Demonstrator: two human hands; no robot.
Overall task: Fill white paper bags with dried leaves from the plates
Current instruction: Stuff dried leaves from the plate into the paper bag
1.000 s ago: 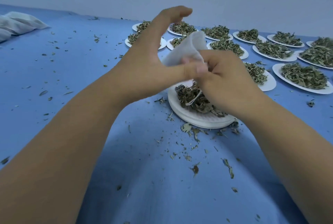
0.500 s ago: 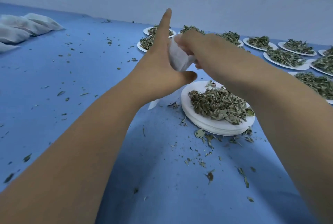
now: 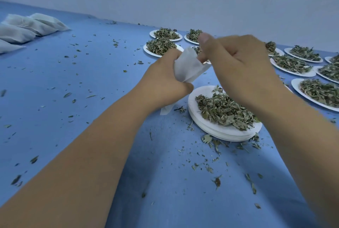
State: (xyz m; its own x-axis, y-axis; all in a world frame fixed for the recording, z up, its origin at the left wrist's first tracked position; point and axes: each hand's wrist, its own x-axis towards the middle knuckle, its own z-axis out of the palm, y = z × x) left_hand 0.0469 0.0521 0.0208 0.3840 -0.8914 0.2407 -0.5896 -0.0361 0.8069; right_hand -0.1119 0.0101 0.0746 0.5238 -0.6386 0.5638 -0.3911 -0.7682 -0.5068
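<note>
A white paper bag (image 3: 187, 66) hangs above the blue table, held between both hands. My left hand (image 3: 165, 83) grips its body from the left, fingers curled around it; the bag's bottom corner pokes out below my wrist. My right hand (image 3: 236, 64) pinches the bag's top edge on the right, thumb raised. Just below and to the right, a stack of white plates (image 3: 205, 127) carries a heap of dried leaves (image 3: 223, 110). The bag's opening is hidden by my fingers.
Several more plates of dried leaves (image 3: 161, 46) stand in rows at the back and right (image 3: 319, 92). Filled white bags (image 3: 27, 26) lie at the far left. Leaf crumbs are scattered over the blue table cloth (image 3: 91, 81). A white wall runs behind.
My left hand has closed around the bag; earlier its fingers stood straight up. My right hand has shifted to the bag's right top edge. The view has moved left.
</note>
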